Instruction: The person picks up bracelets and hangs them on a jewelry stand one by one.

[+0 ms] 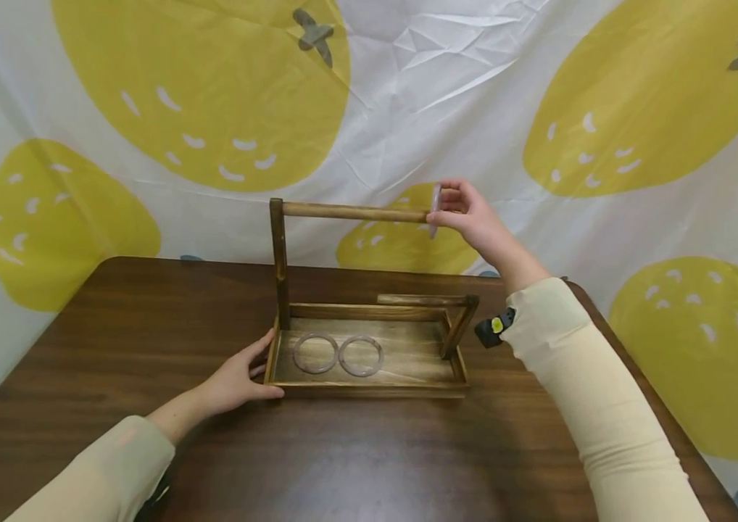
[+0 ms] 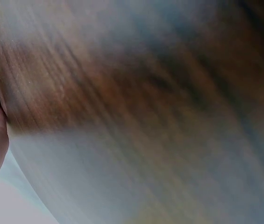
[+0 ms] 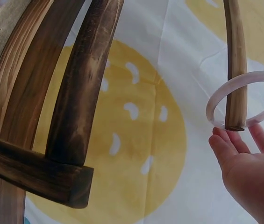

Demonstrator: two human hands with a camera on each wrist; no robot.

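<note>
My right hand (image 1: 476, 221) pinches a pale lilac bangle (image 3: 262, 77) between thumb and fingers. In the right wrist view the bangle circles the free end of the upper wooden rod (image 3: 237, 105). That rod (image 1: 356, 212) runs sideways from a tall post (image 1: 280, 264) on a wooden bangle stand with a tray base (image 1: 369, 390). Two similar bangles lie flat side by side in the tray, a left bangle (image 1: 296, 353) and a right bangle (image 1: 380, 356). My left hand (image 1: 235, 380) grips the tray's left end, thumb at the front corner.
A lower, shorter rod (image 1: 424, 299) reaches left from a short post (image 1: 460, 326) at the tray's right. The stand rests on a dark brown table (image 1: 212, 471). Behind hangs a white cloth printed with yellow fruit (image 1: 212, 94). A small black device (image 1: 495, 328) sits at my right cuff.
</note>
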